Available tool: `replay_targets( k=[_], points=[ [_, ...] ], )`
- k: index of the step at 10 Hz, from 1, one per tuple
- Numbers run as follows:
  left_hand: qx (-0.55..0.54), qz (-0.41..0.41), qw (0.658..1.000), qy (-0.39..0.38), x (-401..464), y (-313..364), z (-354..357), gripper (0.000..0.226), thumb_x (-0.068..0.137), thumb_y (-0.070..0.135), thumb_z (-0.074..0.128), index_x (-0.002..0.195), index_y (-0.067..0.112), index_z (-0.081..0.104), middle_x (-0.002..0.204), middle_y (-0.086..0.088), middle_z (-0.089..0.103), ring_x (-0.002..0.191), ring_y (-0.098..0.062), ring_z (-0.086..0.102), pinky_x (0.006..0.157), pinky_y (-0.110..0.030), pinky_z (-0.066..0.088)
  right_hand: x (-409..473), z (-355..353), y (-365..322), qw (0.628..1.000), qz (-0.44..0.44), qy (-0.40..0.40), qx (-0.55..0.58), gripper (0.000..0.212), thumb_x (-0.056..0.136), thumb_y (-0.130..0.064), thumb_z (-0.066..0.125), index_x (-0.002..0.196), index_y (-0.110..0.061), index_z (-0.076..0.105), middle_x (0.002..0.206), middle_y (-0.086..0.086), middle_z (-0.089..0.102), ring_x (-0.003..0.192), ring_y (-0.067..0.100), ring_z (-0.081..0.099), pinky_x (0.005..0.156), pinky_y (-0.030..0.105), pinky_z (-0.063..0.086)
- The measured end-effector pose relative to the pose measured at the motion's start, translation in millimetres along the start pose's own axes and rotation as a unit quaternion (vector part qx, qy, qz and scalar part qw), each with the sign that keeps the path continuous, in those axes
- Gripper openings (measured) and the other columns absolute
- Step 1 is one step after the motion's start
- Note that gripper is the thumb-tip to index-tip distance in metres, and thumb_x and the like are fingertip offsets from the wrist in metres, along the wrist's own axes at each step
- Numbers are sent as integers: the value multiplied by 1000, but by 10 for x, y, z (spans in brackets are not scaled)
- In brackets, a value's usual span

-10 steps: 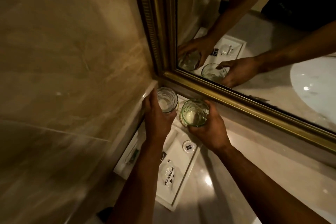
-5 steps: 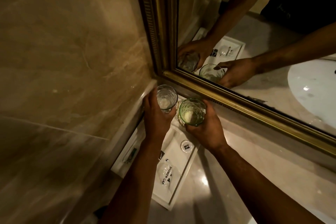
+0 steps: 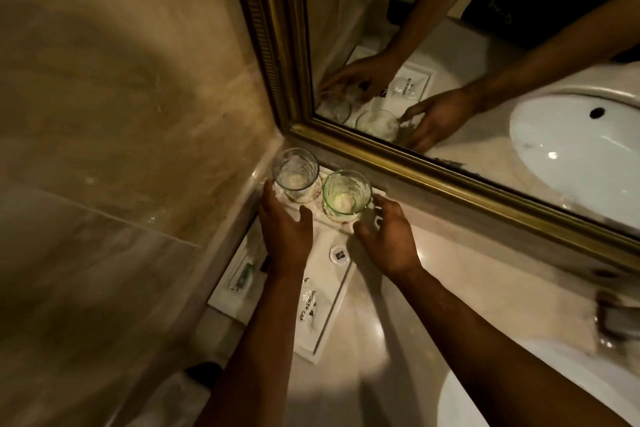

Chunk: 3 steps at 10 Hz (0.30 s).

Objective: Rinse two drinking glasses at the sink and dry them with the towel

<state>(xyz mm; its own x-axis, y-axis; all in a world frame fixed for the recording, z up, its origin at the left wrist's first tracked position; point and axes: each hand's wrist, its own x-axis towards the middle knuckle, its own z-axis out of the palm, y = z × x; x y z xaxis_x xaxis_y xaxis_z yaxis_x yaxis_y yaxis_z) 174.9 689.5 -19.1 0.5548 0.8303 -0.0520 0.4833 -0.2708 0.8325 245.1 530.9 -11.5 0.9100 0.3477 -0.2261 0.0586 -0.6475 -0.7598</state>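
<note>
Two clear drinking glasses stand upright on round coasters at the far end of a white tray (image 3: 330, 329), in the corner by the mirror. The left glass (image 3: 295, 173) is beside the wall, and the right glass (image 3: 346, 191) has a greenish tint. My left hand (image 3: 285, 236) sits just in front of the left glass, fingers spread loosely near its base. To the right of the other glass is my right hand (image 3: 389, 241), its fingers relaxed and slightly apart from it. No towel is in view.
The tray also holds a shower cap packet (image 3: 309, 302), a small round item (image 3: 339, 254) and a toothbrush kit (image 3: 243, 273). A gold-framed mirror (image 3: 433, 180) rises right behind the glasses. The white sink basin (image 3: 460, 402) and a tap (image 3: 614, 319) lie at the lower right.
Both hands gripped the glasses above the tray before. Now the glasses stand on their coasters, and both hands have loosened and drawn back a little.
</note>
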Motion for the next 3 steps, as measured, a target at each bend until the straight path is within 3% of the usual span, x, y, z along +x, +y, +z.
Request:
replay_targets(
  k=[1, 2, 3],
  points=[
    [19, 12, 999, -25, -467, 53, -122, 64, 87, 5, 71, 146, 1, 46, 142, -24, 50, 132, -40, 51, 108, -40, 42, -436, -142, 110, 999, 29, -4, -15, 50, 93, -22, 66, 141, -12, 52, 143, 10, 51, 124, 27, 57, 105, 43, 49],
    [30, 28, 997, -62, -814, -3, -224, 54, 87, 5, 69, 138, -1, 53, 135, -24, 54, 124, -41, 56, 100, -35, 42, -840, -241, 223, 999, 39, -16, -21, 44, 94, -20, 64, 136, -11, 56, 139, 11, 52, 119, 28, 60, 104, 40, 50],
    [43, 60, 991, -113, -1303, -83, -332, 46, 86, 11, 63, 131, 1, 60, 129, -22, 57, 117, -40, 59, 99, -39, 48, -1411, -313, 469, 998, 65, -14, -18, 38, 94, -15, 62, 131, -8, 59, 134, 13, 55, 114, 29, 63, 99, 29, 47]
  ],
)
